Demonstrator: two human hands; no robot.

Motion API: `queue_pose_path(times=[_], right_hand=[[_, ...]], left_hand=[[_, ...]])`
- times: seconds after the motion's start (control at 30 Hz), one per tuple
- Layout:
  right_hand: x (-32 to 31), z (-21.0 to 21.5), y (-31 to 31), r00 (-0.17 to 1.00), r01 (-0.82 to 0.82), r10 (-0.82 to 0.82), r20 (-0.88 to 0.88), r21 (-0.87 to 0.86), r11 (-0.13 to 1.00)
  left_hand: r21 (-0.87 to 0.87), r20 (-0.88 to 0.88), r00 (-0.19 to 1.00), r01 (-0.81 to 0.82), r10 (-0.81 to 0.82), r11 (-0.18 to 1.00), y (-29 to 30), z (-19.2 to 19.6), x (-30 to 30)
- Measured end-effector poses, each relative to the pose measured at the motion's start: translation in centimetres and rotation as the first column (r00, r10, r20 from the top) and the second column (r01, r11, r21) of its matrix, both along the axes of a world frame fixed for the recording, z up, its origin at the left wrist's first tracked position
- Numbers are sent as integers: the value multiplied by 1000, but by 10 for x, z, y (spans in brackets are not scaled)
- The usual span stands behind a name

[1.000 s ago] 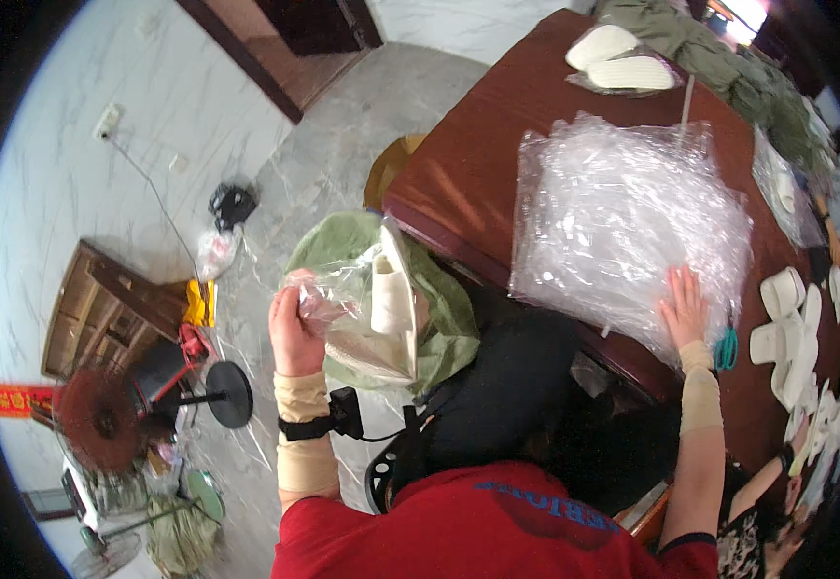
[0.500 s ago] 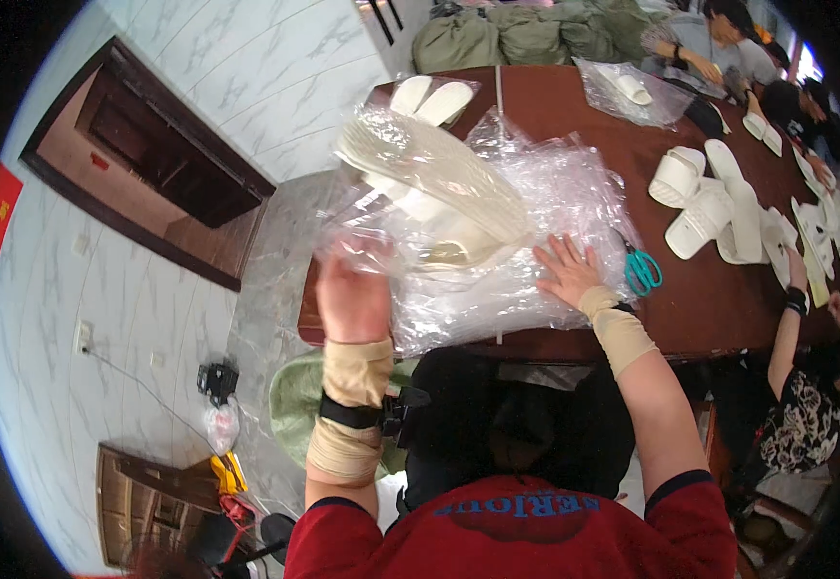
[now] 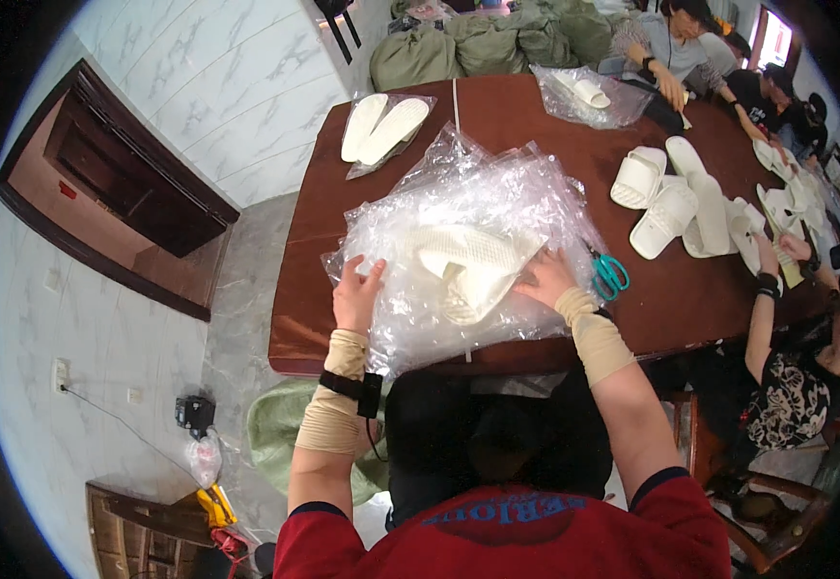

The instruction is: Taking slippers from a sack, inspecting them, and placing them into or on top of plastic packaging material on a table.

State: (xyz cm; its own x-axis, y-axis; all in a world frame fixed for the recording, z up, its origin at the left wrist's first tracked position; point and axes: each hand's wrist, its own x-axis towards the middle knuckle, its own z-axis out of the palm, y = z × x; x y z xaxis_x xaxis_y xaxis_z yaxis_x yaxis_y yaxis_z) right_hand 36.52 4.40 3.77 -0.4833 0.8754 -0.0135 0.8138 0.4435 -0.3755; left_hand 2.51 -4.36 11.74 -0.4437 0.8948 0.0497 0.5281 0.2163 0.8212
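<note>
Both hands, left hand (image 3: 357,294) and right hand (image 3: 544,278), rest fingers spread on the clear plastic bag pile (image 3: 468,241) over a bagged white foam slipper pair (image 3: 468,270); loose white slippers (image 3: 666,198) remain unbagged on the brown worktop (image 3: 536,116).

I count one pile of clear plastic bags (image 3: 468,212), two bagged slipper pairs (image 3: 381,125) apart from it, one pair of teal scissors (image 3: 609,275), one brown table (image 3: 497,116), three green sacks (image 3: 497,43).

Teal scissors (image 3: 609,274), loose slippers (image 3: 664,198), green sacks (image 3: 483,43).
</note>
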Motion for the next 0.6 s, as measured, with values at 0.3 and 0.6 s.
queue_pose_path(times=[0.3,0.6], right_hand=[[3,-15,3,993,14,-29,110,133,991],[-6,-23,-4,991,109,-95,-98,151,982]], left_hand=[[113,417,812,399,-408,910,39,52,25],[585,-157,562,715,-812,382,11,198,85]])
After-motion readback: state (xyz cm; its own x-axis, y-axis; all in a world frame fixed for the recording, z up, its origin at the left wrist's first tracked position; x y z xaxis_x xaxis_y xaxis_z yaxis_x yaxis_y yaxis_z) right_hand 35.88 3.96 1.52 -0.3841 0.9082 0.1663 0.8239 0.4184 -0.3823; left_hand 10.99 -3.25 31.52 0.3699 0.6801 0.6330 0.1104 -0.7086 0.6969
